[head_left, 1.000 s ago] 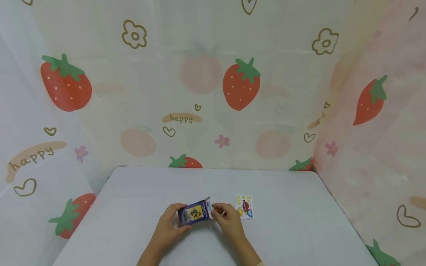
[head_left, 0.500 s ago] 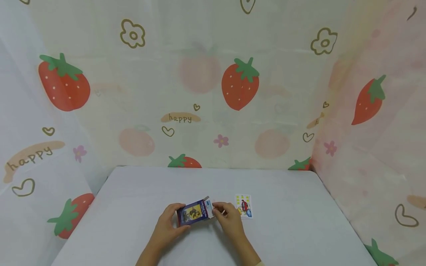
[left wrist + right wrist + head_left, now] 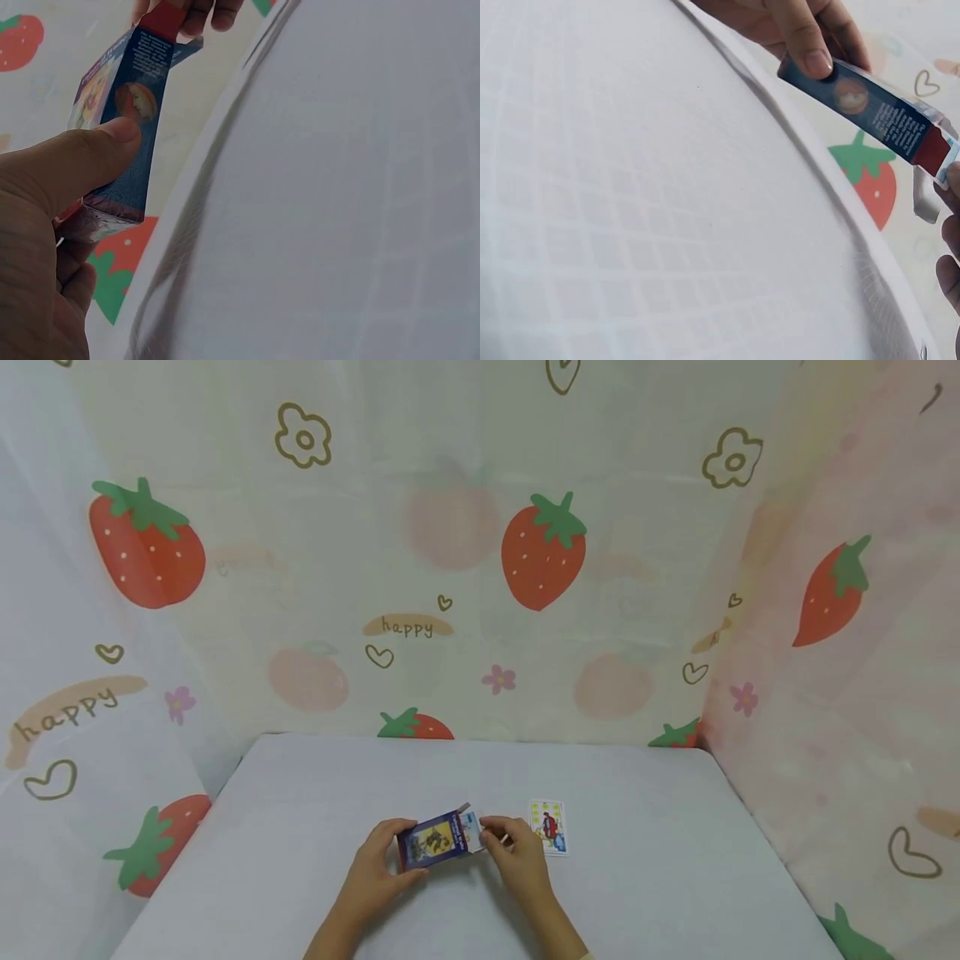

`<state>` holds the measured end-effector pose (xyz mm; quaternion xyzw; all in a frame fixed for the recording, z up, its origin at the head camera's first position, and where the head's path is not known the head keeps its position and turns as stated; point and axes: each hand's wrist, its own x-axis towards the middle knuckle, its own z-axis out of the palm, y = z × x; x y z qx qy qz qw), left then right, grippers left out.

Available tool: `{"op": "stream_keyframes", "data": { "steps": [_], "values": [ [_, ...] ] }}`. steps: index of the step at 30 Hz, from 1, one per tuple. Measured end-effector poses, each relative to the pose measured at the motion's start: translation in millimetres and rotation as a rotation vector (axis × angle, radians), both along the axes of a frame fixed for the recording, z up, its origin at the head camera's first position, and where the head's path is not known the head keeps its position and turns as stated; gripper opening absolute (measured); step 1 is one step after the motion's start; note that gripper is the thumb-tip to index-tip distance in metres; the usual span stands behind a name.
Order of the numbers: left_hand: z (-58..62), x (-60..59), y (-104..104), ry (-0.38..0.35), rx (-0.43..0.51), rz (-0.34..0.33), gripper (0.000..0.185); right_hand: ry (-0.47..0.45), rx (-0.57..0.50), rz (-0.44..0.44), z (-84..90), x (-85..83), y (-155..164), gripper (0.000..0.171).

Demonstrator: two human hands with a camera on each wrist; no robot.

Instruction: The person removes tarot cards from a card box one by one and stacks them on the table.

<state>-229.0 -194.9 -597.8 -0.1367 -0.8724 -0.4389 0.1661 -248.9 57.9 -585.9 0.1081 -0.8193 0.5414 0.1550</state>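
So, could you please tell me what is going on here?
A person's left hand holds a small blue box. The right hand pinches what looks like a card poking out of the box's open end. A separate picture card lies on the white table, beside the right hand.

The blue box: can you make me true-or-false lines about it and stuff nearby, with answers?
1. The left hand holds the blue box. True.
2. The blue box is shut at both ends. False: the end by the right hand is open.
3. The right hand pinches a pale card at that open end. True.
4. The picture card lies left of the blue box. False: the picture card lies on the table to its right.
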Motion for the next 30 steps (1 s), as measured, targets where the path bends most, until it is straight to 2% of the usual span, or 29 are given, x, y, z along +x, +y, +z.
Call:
{"op": "stream_keyframes", "data": {
  "steps": [9,12,20,30],
  "values": [
    [-3.4,-1.8,-1.9,0.049,-0.016,-0.009,0.079,0.042,-0.012,0.006,1.1,-0.8,0.6,0.019],
    [-4.3,-2.1,-2.0,0.047,-0.013,-0.014,0.079,0.062,-0.014,0.007,0.7,-1.4,1.4,0.019],
    [-1.7,-0.8,-3.1,-0.022,0.007,-0.012,0.079,0.091,-0.002,0.005,-0.8,-5.1,3.8,0.018],
    [-3.8,-0.2,-1.5,0.022,0.019,-0.011,0.079,0.096,0.038,-0.004,10.3,-5.1,10.8,0.018]
  ]
}}
